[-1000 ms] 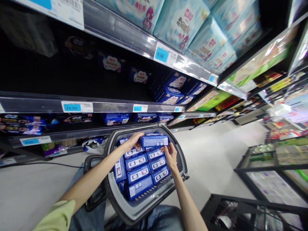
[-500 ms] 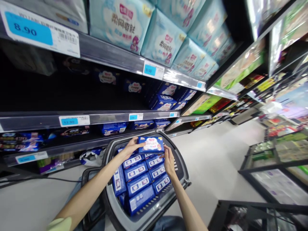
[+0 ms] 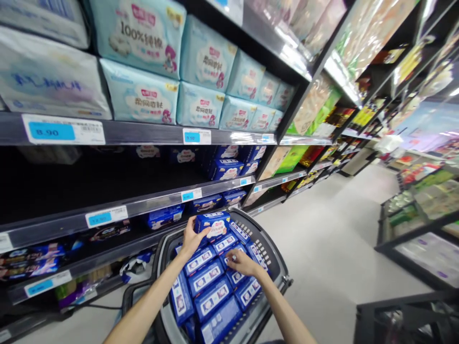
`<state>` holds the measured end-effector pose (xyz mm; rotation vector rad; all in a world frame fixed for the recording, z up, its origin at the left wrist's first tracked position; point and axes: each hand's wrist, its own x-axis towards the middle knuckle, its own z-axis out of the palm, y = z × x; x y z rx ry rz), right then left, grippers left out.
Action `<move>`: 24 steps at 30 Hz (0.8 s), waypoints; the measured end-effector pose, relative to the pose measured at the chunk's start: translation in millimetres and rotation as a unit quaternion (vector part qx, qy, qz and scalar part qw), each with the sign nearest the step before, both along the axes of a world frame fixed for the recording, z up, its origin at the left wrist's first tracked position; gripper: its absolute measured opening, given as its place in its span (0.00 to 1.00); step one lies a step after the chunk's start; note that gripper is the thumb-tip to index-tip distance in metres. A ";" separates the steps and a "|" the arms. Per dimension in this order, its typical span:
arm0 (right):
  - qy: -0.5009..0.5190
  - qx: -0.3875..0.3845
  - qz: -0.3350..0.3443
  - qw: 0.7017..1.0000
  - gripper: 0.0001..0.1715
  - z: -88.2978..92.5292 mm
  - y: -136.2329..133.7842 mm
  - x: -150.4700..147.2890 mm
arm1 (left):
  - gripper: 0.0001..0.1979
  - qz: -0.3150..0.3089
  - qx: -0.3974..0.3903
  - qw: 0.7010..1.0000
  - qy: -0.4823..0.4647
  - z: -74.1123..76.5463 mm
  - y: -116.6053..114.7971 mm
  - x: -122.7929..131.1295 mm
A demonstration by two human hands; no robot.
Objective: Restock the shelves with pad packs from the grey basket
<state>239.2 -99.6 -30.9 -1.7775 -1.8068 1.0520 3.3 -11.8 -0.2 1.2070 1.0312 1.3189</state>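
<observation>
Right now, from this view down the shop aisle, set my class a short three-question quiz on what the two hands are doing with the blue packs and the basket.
1. True or false: the left hand holds a blue pack over the basket.
2. Where does the right hand rest? A on the packs in the basket; B on a shelf edge; C on the floor.
3. Fill in: the big soft packs on the upper shelf are pale ____.
Key: 1 true; 2 A; 3 blue.
</observation>
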 end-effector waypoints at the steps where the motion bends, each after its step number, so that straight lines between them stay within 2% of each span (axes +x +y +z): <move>1: -0.007 -0.007 0.008 1.000 0.10 -2.8 0.0 0.4 | 0.33 0.008 0.029 0.999 0.022 1.9 -1.2 -0.4; 4: -0.029 -0.022 0.015 0.999 0.15 -5.9 1.7 0.6 | 0.31 -0.009 0.103 0.993 0.049 18.8 -6.4 1.3; 6: -0.048 -0.023 0.018 0.998 0.16 -5.1 3.9 0.3 | 0.31 -0.020 0.147 0.988 0.030 39.2 -7.1 5.5; 8: -0.067 -0.018 0.023 0.997 0.16 -3.3 5.4 -0.6 | 0.31 -0.003 0.187 0.982 0.002 65.4 -1.4 10.9; 12: -0.094 -0.009 0.039 0.995 0.19 1.0 4.4 -3.2 | 0.32 0.064 0.245 0.967 -0.038 122.0 33.8 20.4; 15: -0.102 -0.007 0.048 0.994 0.19 3.8 1.3 -3.6 | 0.34 0.097 0.274 0.956 -0.046 155.7 69.4 26.2; 19: -0.106 -0.007 0.050 0.993 0.19 5.3 -1.3 -1.4 | 0.34 0.105 0.293 0.950 -0.039 187.4 104.0 36.2; 22: -0.104 -0.006 0.052 0.993 0.19 5.1 -1.3 0.0 | 0.34 0.114 0.301 0.947 0.021 204.2 119.8 45.5; 24: -0.101 -0.005 0.054 0.993 0.19 4.8 -0.8 0.5 | 0.34 0.123 0.277 0.949 0.080 211.1 128.1 52.4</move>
